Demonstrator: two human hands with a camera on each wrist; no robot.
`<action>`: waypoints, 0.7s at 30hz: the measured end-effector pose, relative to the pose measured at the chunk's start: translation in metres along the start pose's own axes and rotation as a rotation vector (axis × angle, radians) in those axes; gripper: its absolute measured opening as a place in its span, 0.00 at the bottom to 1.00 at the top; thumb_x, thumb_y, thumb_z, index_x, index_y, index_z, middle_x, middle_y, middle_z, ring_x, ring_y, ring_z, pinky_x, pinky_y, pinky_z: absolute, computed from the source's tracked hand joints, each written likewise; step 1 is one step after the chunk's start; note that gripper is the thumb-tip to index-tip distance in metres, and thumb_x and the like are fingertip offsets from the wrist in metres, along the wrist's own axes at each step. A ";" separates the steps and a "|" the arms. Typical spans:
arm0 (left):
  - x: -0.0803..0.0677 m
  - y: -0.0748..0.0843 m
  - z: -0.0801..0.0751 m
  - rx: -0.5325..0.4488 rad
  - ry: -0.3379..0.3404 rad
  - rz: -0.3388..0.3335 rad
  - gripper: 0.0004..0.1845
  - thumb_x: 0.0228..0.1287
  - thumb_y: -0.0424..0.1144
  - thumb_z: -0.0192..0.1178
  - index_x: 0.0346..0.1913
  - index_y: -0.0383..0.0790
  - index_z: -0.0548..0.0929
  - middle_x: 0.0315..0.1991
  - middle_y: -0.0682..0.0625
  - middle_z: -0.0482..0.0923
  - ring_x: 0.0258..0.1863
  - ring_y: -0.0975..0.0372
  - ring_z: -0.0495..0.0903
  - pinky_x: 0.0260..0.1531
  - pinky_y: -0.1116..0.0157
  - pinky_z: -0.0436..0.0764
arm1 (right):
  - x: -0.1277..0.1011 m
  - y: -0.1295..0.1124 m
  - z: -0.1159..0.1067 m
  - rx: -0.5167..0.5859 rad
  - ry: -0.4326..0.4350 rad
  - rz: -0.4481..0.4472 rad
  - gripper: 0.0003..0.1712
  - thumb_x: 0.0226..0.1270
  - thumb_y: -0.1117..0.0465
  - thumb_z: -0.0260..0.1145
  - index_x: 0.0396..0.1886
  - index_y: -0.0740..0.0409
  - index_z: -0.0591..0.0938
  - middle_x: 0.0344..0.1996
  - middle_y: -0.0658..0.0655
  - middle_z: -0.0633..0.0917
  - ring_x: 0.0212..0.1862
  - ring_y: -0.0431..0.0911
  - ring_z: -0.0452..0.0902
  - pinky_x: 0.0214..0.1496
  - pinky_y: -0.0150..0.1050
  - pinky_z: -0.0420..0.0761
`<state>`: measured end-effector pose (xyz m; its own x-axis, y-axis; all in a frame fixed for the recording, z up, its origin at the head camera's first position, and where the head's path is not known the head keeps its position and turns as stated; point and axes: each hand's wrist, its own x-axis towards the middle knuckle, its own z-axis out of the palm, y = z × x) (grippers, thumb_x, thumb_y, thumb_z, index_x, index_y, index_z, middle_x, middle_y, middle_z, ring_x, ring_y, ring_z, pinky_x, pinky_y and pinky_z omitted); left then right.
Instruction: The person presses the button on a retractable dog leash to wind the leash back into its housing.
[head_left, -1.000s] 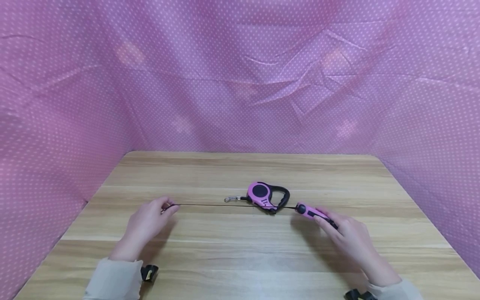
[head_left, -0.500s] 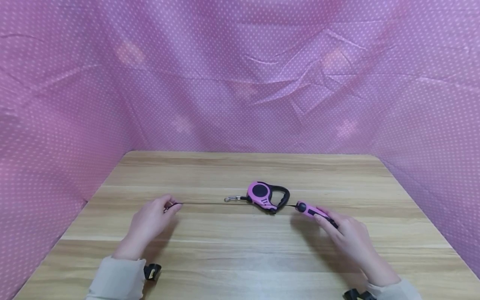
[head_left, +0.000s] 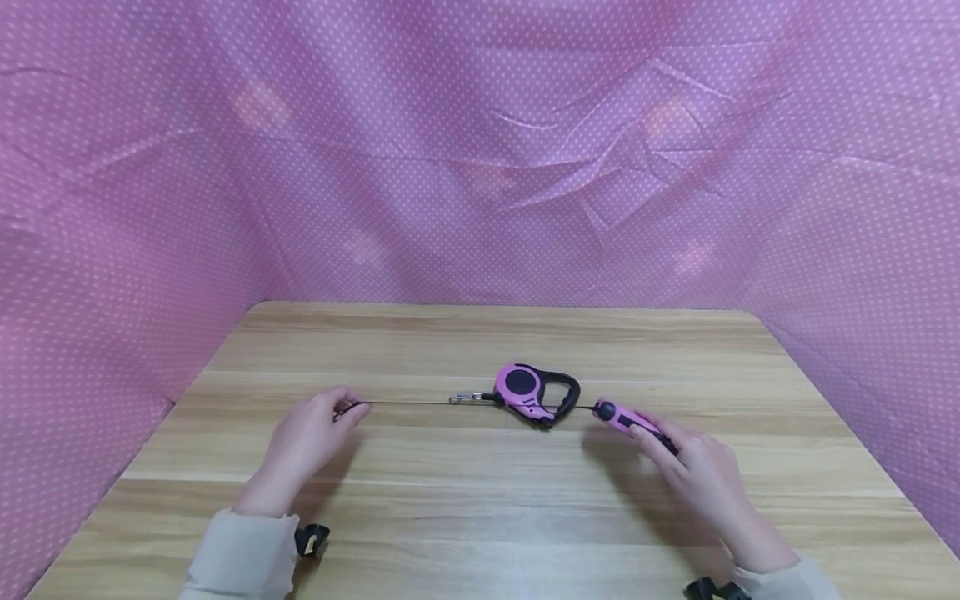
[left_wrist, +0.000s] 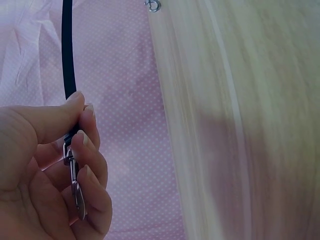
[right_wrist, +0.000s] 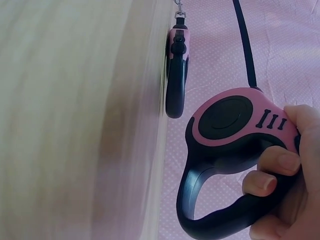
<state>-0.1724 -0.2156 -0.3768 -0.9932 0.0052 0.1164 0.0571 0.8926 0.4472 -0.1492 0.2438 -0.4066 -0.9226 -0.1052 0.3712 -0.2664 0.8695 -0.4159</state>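
We are holding one retractable leash in our right hand, fingers curled round its black handle with the thumb up by the three raised bars on the pink housing. Our left hand is pinching the metal clip at the end of that leash's black cord, thumb and fingertips closed tight on it. The cord is running taut and low over the wooden desk between our two hands, passing just in front of a second pink leash that is lying flat near the middle, its own small clip pointing left.

To do this well, we are judging that both hands should be keeping level, so the cord is travelling straight into the housing's mouth rather than rubbing its edge. We are wanting the pinch on the clip firm, since a slip would likely let the spring snap it back toward our right hand. We are also minding the resting leash: the taut cord is lying very close to it and could snag on it or drag it.
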 end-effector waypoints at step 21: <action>0.006 0.008 0.002 -0.013 0.016 0.008 0.13 0.72 0.48 0.57 0.46 0.44 0.85 0.39 0.49 0.86 0.37 0.57 0.81 0.34 0.57 0.77 | 0.010 -0.004 -0.006 0.010 0.054 -0.008 0.20 0.71 0.50 0.63 0.55 0.56 0.85 0.21 0.56 0.82 0.21 0.44 0.67 0.21 0.37 0.63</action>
<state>-0.1781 -0.2071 -0.3746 -0.9910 0.0047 0.1337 0.0660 0.8866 0.4578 -0.1555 0.2423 -0.3964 -0.9042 -0.0856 0.4183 -0.2765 0.8640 -0.4208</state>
